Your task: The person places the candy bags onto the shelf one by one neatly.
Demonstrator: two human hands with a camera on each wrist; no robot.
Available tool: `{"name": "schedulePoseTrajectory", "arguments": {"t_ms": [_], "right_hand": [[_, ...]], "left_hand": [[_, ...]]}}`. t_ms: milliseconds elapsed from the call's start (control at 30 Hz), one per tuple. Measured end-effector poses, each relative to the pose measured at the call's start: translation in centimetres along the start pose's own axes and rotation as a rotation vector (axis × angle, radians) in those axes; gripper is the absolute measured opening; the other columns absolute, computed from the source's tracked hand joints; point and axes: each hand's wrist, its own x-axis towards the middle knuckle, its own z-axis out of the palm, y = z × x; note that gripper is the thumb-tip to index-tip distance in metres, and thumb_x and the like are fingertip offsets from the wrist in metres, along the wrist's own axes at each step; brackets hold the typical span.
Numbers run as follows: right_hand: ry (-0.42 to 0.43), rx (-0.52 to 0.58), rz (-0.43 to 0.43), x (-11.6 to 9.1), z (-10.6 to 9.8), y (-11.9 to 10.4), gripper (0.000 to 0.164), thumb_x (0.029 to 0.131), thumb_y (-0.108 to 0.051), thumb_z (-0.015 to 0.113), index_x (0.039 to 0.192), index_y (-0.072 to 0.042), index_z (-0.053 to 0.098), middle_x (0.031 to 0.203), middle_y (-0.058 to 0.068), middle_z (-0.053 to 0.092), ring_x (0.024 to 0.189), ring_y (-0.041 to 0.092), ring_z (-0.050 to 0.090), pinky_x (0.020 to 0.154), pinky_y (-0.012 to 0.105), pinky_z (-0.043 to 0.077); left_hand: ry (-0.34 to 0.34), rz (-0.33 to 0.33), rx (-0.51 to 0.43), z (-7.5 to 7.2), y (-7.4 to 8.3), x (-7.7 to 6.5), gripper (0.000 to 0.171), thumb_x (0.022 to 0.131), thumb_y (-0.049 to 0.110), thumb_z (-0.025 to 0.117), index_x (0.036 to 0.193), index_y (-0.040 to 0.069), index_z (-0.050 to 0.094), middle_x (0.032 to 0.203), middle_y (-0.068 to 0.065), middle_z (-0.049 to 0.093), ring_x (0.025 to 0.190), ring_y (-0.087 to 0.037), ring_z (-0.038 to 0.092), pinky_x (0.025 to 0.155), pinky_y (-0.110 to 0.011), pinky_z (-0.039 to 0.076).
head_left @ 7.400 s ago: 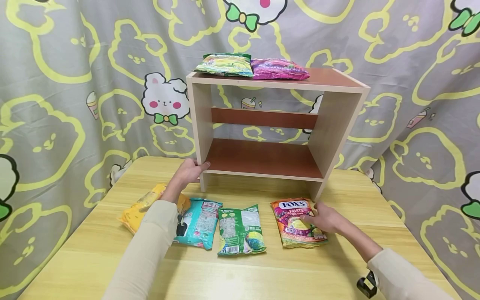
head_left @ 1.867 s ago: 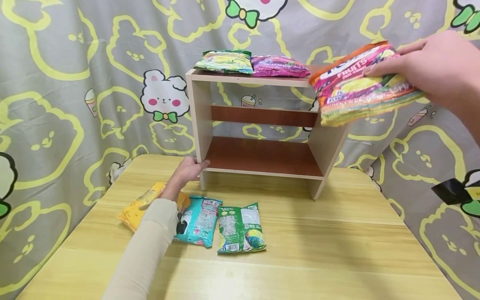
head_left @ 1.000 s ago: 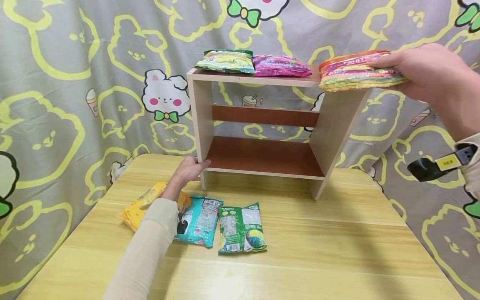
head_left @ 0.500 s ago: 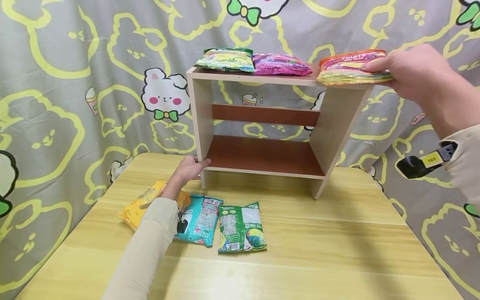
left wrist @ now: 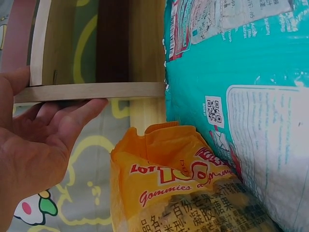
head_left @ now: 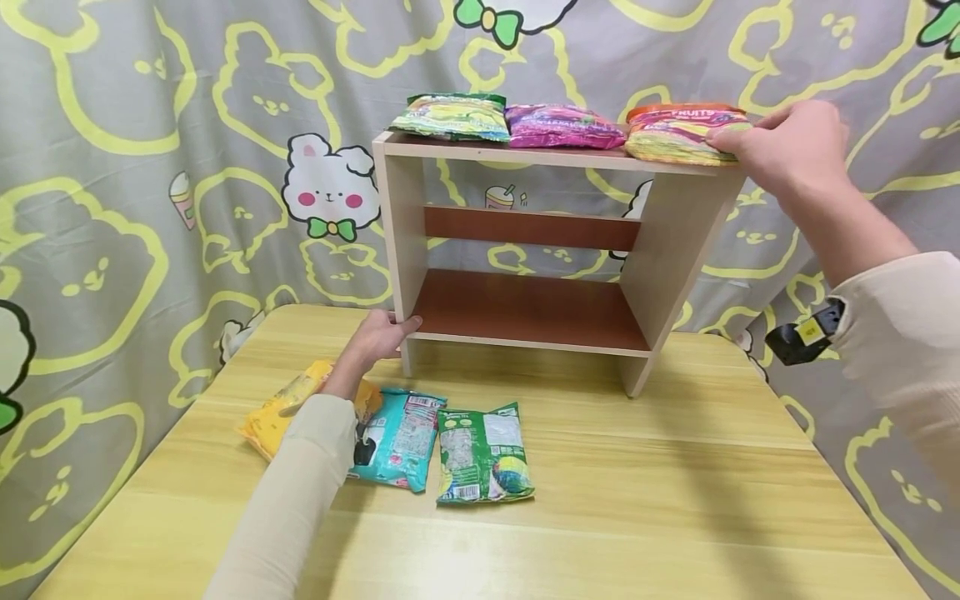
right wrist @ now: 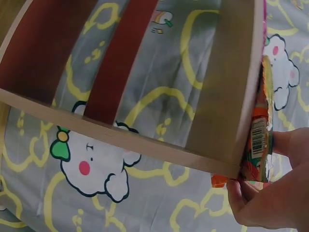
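Note:
My right hand [head_left: 798,158] pinches the right end of an orange-and-pink Fox's Fruits candy bag [head_left: 678,133], which lies on the right end of the small wooden shelf's [head_left: 525,312] top board. In the right wrist view, the candy bag [right wrist: 259,140] is seen edge-on against that board, between thumb and fingers. Down at the lower left, my left hand [head_left: 375,340] grips the shelf's left side panel. The left wrist view shows that hand's thumb on one face of the panel and the fingers behind it. A purple candy bag [head_left: 562,127] and a green-yellow one [head_left: 452,118] share the top.
On the wooden table [head_left: 600,517] in front lie a yellow Lot 100 gummies bag [head_left: 292,404], partly under the left forearm, a teal bag [head_left: 401,437] and a green bag [head_left: 483,454]. A patterned grey curtain [head_left: 120,275] hangs behind the shelf.
The Fox's bag has gone from the table, through the air at right, onto the shelf top, then slid left toward the purple bag. My left hand keeps its grip on the side panel.

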Motion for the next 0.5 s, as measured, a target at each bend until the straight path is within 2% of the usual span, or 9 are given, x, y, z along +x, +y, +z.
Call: {"name": "schedulePoseTrajectory", "arguments": {"t_ms": [100,200,267,333,500], "right_hand": [[-0.003,-0.034,-0.022,-0.18,0.40,0.06,0.083,0.092,-0.061,0.054,0.150,-0.002,0.046,0.137,0.019,0.042,0.141,0.035,0.028,0.078,0.034,0.040],[-0.022,-0.056,-0.039,-0.20,0.64,0.18,0.081,0.095,-0.059,0.046,0.151,-0.001,0.044,0.151,0.025,0.036,0.146,0.039,0.023,0.090,0.046,0.041],[-0.032,-0.060,-0.048,-0.14,0.76,0.29,0.079,0.096,-0.058,0.042,0.152,-0.002,0.044,0.159,0.025,0.031,0.149,0.041,0.019,0.100,0.053,0.038],[-0.035,-0.051,-0.045,-0.03,0.89,0.45,0.078,0.097,-0.059,0.041,0.152,-0.004,0.045,0.160,0.024,0.030,0.150,0.040,0.018,0.105,0.053,0.036],[-0.033,-0.023,-0.040,0.24,1.08,0.86,0.079,0.096,-0.062,0.041,0.152,-0.007,0.046,0.162,0.021,0.030,0.151,0.037,0.019,0.105,0.051,0.037]], "left_hand": [[-0.001,-0.003,-0.004,-0.01,-0.06,-0.07,0.060,0.104,0.036,0.055,0.148,-0.003,0.044,0.150,-0.023,0.047,0.138,-0.041,0.048,0.107,-0.053,0.049],[-0.001,-0.004,-0.002,0.01,-0.11,-0.12,0.060,0.104,0.036,0.055,0.148,-0.003,0.044,0.149,-0.023,0.047,0.138,-0.041,0.048,0.107,-0.052,0.049],[-0.001,-0.004,0.000,-0.01,-0.12,-0.12,0.060,0.104,0.036,0.055,0.148,-0.003,0.044,0.149,-0.023,0.047,0.138,-0.041,0.048,0.106,-0.052,0.050],[-0.001,-0.003,-0.003,-0.02,-0.09,-0.10,0.059,0.104,0.036,0.055,0.147,-0.004,0.045,0.149,-0.023,0.048,0.138,-0.041,0.049,0.106,-0.052,0.050],[-0.001,0.000,-0.007,-0.04,0.00,-0.10,0.060,0.104,0.036,0.055,0.148,-0.004,0.045,0.149,-0.024,0.047,0.138,-0.041,0.049,0.106,-0.053,0.050]]}}
